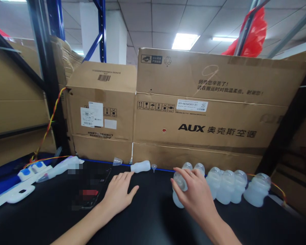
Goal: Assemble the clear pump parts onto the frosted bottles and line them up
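Note:
My right hand grips a small translucent plastic bottle standing on the black table, fingers wrapped over its top. Several similar bottles stand in a row just right of it, along the table's far edge. My left hand rests flat on the table with its fingers stretched out, holding nothing. Its fingertips point toward a white bottle lying on its side. A tiny clear funnel sits beside that bottle, and a small clear cup lies a little further left.
Large cardboard boxes wall off the table's far edge. At the left lie a white power strip with blue switches, a white device and red-yellow wires. A dark phone-like item lies near my left hand. Blue rack posts stand behind.

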`<state>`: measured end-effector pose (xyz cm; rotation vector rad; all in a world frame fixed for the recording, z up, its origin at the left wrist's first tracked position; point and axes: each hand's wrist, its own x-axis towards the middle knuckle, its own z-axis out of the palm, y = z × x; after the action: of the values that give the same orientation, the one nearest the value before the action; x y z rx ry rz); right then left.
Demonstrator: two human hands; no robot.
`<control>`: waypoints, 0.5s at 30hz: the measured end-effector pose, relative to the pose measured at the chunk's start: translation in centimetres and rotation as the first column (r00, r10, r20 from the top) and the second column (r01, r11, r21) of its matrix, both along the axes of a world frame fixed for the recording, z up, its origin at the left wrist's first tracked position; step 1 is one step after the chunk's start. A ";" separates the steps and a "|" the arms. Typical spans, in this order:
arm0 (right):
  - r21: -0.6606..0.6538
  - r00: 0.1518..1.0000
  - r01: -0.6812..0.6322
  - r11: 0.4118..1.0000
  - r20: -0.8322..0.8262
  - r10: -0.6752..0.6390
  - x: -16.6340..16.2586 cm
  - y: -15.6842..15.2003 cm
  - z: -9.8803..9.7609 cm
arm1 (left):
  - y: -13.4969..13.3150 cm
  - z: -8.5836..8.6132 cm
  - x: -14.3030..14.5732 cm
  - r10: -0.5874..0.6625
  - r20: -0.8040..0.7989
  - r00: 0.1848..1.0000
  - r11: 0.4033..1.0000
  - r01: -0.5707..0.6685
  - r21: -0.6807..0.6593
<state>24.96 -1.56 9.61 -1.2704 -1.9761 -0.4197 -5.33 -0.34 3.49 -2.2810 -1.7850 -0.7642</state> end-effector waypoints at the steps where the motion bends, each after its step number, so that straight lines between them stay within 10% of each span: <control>1: 0.031 1.000 0.016 0.999 0.021 -0.017 0.1 0.0 0.1 | -0.5 0.1 0.6 -0.035 -0.003 0.999 0.999 0.035 -0.011; 15: 0.277 0.994 0.105 0.955 -0.015 -0.106 -0.5 -0.2 0.7 | -0.8 0.0 0.4 -0.154 0.162 0.975 0.984 0.167 -0.070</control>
<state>24.41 -1.72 10.30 -1.1970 -1.7800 -0.7232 -4.92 -1.09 3.45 -2.5079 -1.7410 -0.9366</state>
